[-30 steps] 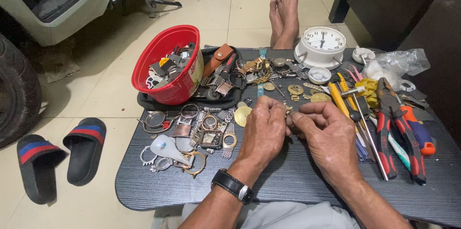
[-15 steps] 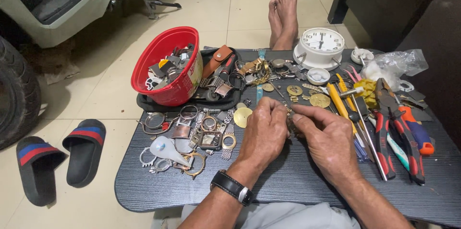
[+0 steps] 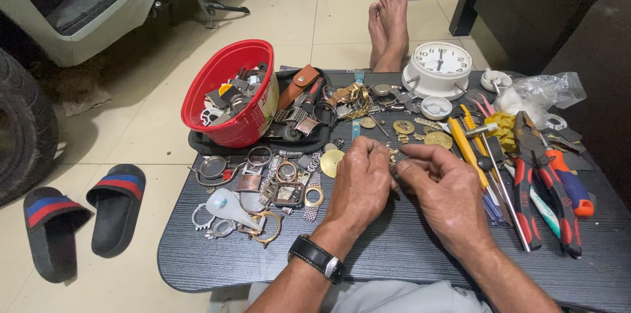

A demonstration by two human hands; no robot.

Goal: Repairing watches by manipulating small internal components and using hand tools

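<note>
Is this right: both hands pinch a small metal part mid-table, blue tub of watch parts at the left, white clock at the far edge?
Not quite: the tub of watch parts is red, not blue, as the head view shows. The rest holds: the left hand and right hand meet on a small metal part mid-table, and the white clock stands at the far edge.

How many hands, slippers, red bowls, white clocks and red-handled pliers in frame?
Hands: 2, left hand and right hand, both pinching a small metal part
Slippers: 2
Red bowl: 1
White clock: 1
Red-handled pliers: 1
Total: 7
</note>
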